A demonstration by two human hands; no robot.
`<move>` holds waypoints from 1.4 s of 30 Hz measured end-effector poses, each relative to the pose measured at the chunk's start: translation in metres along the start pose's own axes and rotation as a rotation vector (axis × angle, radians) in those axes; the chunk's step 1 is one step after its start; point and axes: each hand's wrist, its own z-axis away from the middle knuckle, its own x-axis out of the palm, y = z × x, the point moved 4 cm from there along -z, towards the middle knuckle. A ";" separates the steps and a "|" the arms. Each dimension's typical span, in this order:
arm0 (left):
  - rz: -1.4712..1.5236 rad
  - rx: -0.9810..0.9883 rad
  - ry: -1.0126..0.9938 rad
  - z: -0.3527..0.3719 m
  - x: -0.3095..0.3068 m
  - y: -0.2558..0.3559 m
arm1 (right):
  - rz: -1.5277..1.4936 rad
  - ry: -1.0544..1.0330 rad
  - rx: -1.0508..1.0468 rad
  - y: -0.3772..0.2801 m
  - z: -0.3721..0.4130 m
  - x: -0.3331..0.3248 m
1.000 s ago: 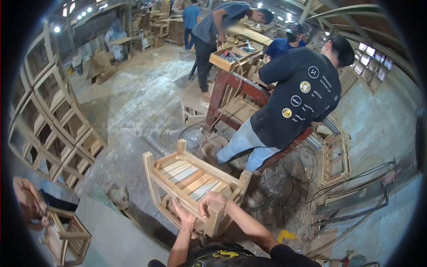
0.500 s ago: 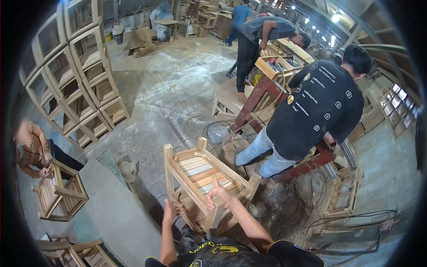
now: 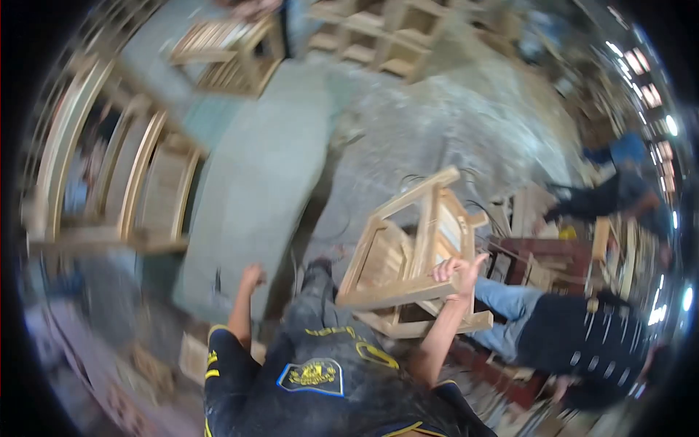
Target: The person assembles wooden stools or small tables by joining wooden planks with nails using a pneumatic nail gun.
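Note:
A small wooden table frame (image 3: 408,280) with legs, rails and a slatted panel is tilted in front of my body. My right hand (image 3: 457,277) grips one of its legs, fingers over the wood and thumb sticking up. Apart from the frame, my left hand (image 3: 253,277) hangs to the left over the grey floor sheet; motion blur smears its fingers.
A person in a black shirt (image 3: 582,342) bends over a red workbench (image 3: 546,266) at the right. More wooden furniture frames stand at the left (image 3: 127,182) and a slatted one (image 3: 233,54) at the top, beside another person. The pale floor sheet (image 3: 247,160) runs between them.
My view has swung to the left and blurred. The table frame, upright before, is now tilted in my right hand. My left hand has moved away from it.

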 end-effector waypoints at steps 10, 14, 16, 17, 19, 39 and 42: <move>0.018 0.488 0.116 0.235 0.118 0.031 | -0.003 -0.110 -0.004 -0.009 0.008 0.028; -0.517 0.878 -0.333 0.246 0.170 0.065 | 0.018 -0.288 -0.027 -0.018 0.002 0.100; -0.772 0.623 -0.386 0.227 0.159 0.082 | 0.053 -0.309 0.005 -0.008 -0.019 0.153; -0.754 0.628 -0.380 0.219 0.153 0.093 | 0.031 -0.338 0.033 -0.004 -0.035 0.177; -0.692 0.797 -0.171 0.220 0.137 0.123 | 0.000 -0.370 0.044 -0.010 -0.053 0.215; 0.246 0.466 0.880 0.118 -0.074 0.066 | 0.356 -0.519 -0.033 0.247 -0.141 0.481; 0.501 0.287 0.925 0.158 -0.053 -0.061 | 0.397 -0.564 -0.077 0.297 -0.114 0.494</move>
